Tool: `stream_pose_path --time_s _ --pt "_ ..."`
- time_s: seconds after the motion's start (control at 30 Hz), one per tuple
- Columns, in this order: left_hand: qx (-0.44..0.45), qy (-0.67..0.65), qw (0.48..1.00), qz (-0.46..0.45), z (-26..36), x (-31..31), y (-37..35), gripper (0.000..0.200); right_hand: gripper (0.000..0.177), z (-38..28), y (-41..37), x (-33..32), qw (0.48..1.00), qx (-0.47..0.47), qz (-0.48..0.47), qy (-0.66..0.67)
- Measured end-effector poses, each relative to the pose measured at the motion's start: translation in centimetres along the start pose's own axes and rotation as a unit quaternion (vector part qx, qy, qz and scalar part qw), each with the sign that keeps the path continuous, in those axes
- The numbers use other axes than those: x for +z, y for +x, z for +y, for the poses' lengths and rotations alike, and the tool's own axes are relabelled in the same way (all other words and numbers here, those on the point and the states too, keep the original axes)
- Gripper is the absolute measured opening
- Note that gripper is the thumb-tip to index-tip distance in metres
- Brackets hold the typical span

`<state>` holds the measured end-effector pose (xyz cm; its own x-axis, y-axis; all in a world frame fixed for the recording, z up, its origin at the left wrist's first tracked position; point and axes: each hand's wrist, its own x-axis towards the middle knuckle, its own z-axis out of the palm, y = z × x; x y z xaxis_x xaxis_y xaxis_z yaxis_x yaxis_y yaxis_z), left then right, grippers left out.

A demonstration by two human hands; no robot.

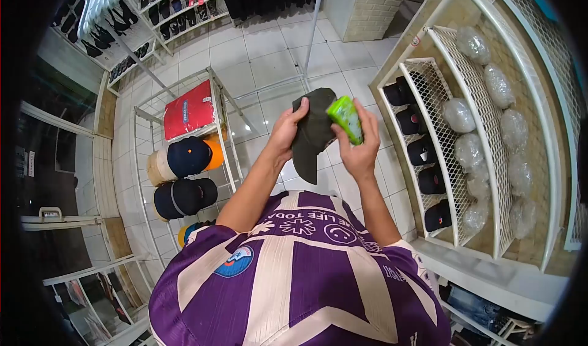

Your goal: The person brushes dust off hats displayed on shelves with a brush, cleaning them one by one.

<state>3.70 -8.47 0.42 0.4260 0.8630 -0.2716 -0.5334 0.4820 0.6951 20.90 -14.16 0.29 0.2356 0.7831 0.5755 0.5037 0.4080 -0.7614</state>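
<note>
My left hand (284, 129) grips the edge of a dark olive cap (315, 120), held up in front of my chest with its brim pointing down. My right hand (360, 147) is closed around a bright green, patterned, block-like object (346, 120), whose exact kind I cannot make out. The green object is close to the cap's right side; whether they touch is not clear.
A wire rack (211, 76) on the left bears a red plastic package (188, 110) and stacked caps (185, 197). On the right, mesh shelves (441, 95) hold dark caps (431, 179) and clear-wrapped round bundles (469, 152). White floor tiles (265, 69) lie ahead.
</note>
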Motion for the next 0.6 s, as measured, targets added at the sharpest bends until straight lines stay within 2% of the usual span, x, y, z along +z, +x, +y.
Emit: stream_pose_path --time_s 0.07,0.13,0.17,0.2,0.27,0.3,0.37,0.4,0.47,0.53,0.6 --pt "0.002 -0.005 1.000 -0.019 0.2 -1.0 -0.3 0.046 0.069 -0.9 -0.7 1.7 1.000 0.006 0.002 -0.011" --pt "0.005 -0.044 0.999 -0.025 0.2 -2.9 0.4 0.047 0.069 -1.8 -3.4 3.4 0.995 -0.040 -0.073 -0.051" --pt "0.002 -0.049 0.998 -0.030 0.4 -4.0 0.7 0.047 0.066 -2.4 -4.4 3.4 0.987 -0.055 -0.142 -0.046" --pt "0.000 -0.051 0.998 -0.031 0.8 -3.9 0.1 0.047 0.065 -2.8 -4.8 3.5 0.984 0.038 -0.168 0.037" --pt "0.007 -0.075 0.997 -0.010 1.6 -3.2 -0.9 0.046 0.066 -3.2 -4.1 2.8 0.991 0.016 -0.129 -0.007" --pt "0.004 -0.079 0.997 -0.008 1.6 -3.4 -1.2 0.046 0.067 -3.4 -3.2 2.8 0.997 0.017 -0.074 -0.005" --pt "-0.021 -0.059 0.996 -0.059 1.6 -3.8 -1.8 0.046 0.067 -4.1 -1.4 3.9 0.999 0.003 0.023 -0.031" --pt "-0.021 -0.060 0.996 -0.062 1.6 -4.0 -1.7 0.046 0.067 -4.2 -1.9 4.6 0.999 0.001 0.025 -0.033" --pt "-0.011 -0.060 0.996 -0.066 1.5 -5.2 -1.0 0.045 0.068 -3.9 -3.8 6.2 0.991 -0.064 -0.053 -0.108" --pt "-0.012 -0.085 0.996 -0.038 2.0 -5.8 -1.3 0.046 0.071 -4.2 -5.6 6.5 0.987 0.010 -0.158 0.005" --pt "-0.021 -0.090 0.995 -0.020 2.4 -5.9 -1.9 0.047 0.070 -3.7 -4.9 5.2 0.986 -0.017 -0.163 -0.040"
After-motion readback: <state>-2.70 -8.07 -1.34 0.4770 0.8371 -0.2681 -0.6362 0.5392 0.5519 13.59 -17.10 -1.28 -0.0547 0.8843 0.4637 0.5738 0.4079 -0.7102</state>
